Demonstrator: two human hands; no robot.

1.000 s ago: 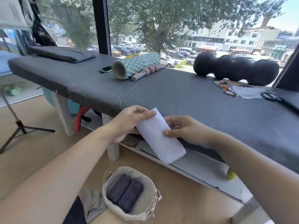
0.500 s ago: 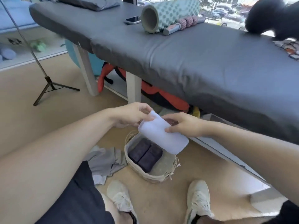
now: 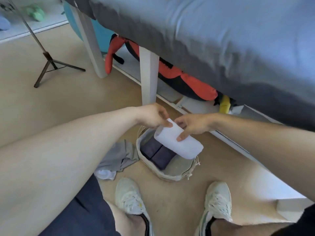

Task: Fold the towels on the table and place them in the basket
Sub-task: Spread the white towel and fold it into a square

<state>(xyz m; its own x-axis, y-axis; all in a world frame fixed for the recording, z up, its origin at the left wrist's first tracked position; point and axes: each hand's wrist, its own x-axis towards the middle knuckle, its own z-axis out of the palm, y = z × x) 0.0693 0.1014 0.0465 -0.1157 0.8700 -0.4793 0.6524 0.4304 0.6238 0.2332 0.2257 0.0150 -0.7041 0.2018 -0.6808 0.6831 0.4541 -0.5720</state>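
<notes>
A folded white towel [image 3: 180, 143] hangs just above the round woven basket [image 3: 179, 174] on the floor. My left hand [image 3: 153, 116] pinches its upper left corner. From the right, my right hand [image 3: 190, 125] grips the towel's upper edge, thumb on top. Inside the basket lie two folded dark purple towels [image 3: 158, 154], side by side at its left; the white towel hides part of them.
The grey padded table [image 3: 221, 40] overhangs at the top right, with white legs [image 3: 148, 75] just behind the basket. A crumpled grey cloth [image 3: 117, 157] lies left of the basket. My two shoes [image 3: 131, 198] stand in front of it. A tripod [image 3: 49, 63] stands at left.
Both hands have carried the white towel down from table height to just above the basket. The view has tilted down toward the floor.
</notes>
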